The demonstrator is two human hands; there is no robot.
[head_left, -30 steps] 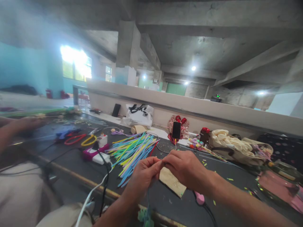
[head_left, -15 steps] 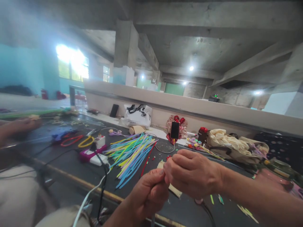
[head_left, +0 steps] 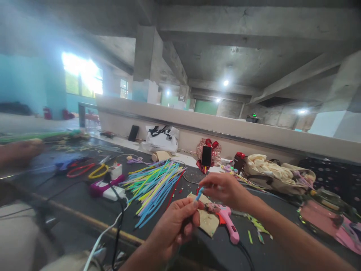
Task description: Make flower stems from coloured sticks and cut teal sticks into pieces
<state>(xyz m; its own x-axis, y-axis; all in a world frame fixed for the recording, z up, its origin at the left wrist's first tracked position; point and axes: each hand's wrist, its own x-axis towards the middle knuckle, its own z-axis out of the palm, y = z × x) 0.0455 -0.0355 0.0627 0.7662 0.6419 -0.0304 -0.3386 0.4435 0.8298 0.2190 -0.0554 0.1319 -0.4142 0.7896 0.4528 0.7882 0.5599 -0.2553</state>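
My left hand (head_left: 180, 218) is closed, pinching a short twisted light-blue pipe cleaner (head_left: 199, 194) that sticks up between thumb and forefinger. At its upper end, my right hand (head_left: 225, 190) has its fingertips closed on the tip. Just beyond the left fingers lies a pink hot glue gun (head_left: 229, 222), its nozzle end partly behind them. Beneath the gun and hand is a beige piece of card (head_left: 208, 223). To the left, a loose pile of pastel pipe cleaners (head_left: 158, 188) spreads over the dark table (head_left: 113, 222).
A white and purple power strip (head_left: 113, 190) with cables sits left of the pile. Scissors with yellow handles (head_left: 98, 171) lie behind it. At the back are a white bag (head_left: 161, 139), a propped phone (head_left: 206, 156) and a beige cloth bag (head_left: 270, 169). Another person's hand (head_left: 24, 152) shows at far left.
My right hand has lifted and loosened from its tight grip against my left hand, so the blue pipe cleaner now shows. The glue gun has come into view. The camera has shifted slightly.
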